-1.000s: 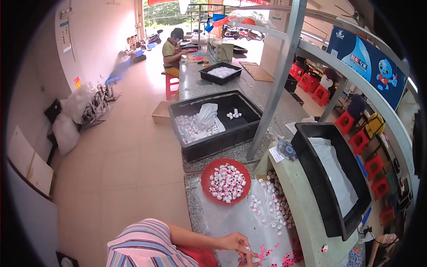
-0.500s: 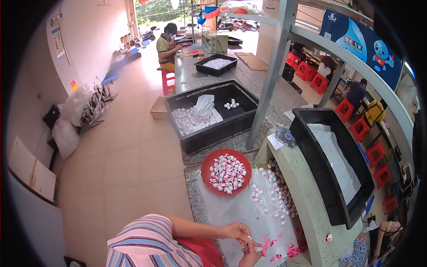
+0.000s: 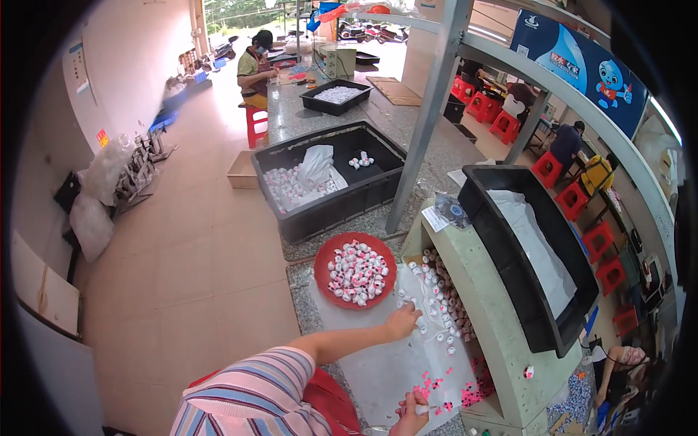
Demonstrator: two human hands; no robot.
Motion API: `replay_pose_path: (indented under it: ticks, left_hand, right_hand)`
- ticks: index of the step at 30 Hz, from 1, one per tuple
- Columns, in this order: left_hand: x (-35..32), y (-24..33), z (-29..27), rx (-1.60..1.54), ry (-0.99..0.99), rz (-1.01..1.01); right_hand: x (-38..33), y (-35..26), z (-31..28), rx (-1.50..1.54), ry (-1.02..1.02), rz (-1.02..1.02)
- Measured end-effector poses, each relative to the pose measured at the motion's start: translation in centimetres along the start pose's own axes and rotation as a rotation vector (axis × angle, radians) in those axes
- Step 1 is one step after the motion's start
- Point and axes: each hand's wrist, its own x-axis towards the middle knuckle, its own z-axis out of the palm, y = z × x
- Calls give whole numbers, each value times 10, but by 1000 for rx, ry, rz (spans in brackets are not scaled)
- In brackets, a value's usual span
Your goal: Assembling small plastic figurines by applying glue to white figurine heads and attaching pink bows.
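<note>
The left hand curls its fingers beside loose white balls; I cannot tell if they grip one. The right hand pinches a white thing. Pink bits lie near its fingers; a red bowl sits past the left ones

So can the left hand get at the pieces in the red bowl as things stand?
Likely yes. The left hand is close to the red bowl, whose top is open, and nothing visible covers the white-and-pink pieces or blocks the way.
</note>
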Motion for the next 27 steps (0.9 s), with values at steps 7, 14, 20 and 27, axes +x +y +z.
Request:
replay_pose_path:
  ticks: [7,14,20,27]
  left_hand:
    - [0,-40,33,100,-19,47]
    - [-41,91,-91,-1890,-819,-537]
    - [-89,150,-163,-1531,-891,-305]
    - [-105,160,-179,-1745,-1035,-487]
  right_hand:
    - [-24,27,-34,70,74,48]
    - [-41,-39,-33,188,52,-251]
    - [-85,-95,-21,218,119,-428]
    - [-117,-91,-27,-75,504,-856]
